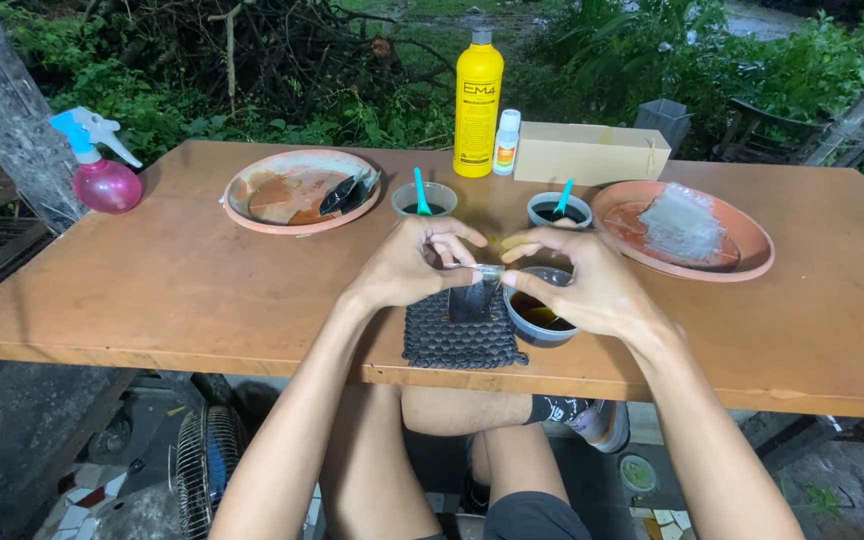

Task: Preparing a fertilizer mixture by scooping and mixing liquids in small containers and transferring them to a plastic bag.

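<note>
Both hands pinch the top of a small clear plastic bag (473, 294) of dark material, held upright over a dark woven mat (460, 343) near the table's front edge. My left hand (414, 262) grips the bag's left top corner. At the right top corner is my right hand (580, 280), hovering above a small round cup (537, 318) of brown liquid that stands beside the mat.
On the wooden table (182, 280): a clay dish (297, 190) with dark bits, a clay dish (697, 232) with clear bags, two cups with teal spoons (423, 198) (558, 208), a yellow bottle (478, 100), a small white bottle (506, 142), a cardboard box (589, 152), a pink spray bottle (102, 170).
</note>
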